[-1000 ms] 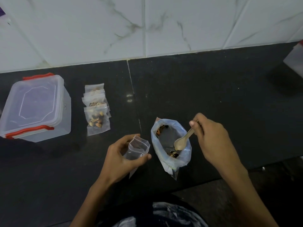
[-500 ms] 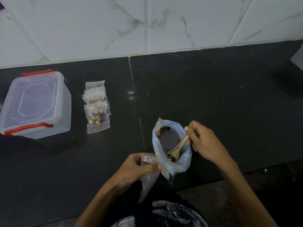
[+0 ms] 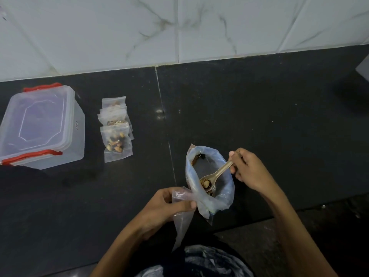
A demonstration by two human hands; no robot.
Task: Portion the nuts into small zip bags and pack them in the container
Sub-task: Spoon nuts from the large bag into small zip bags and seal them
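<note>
Dark counter [image 3: 259,108] lies bare toward two o'clock; my right hand [image 3: 249,172] pinches the spoon [image 3: 216,174] inside the nut bag [image 3: 209,200], my left hand [image 3: 165,208] grips a small zip bag [image 3: 180,220] overhanging the counter's near edge.

Count on the countertop [image 3: 259,116]: one lidded container [image 3: 40,126]; three filled zip bags [image 3: 116,132], overlapping; one large nut bag [image 3: 209,188]; one spoon [image 3: 217,172]; one empty zip bag [image 3: 182,214].

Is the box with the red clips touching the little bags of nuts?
Apart. The head view shows bare dark counter between the box and the little bags.
</note>
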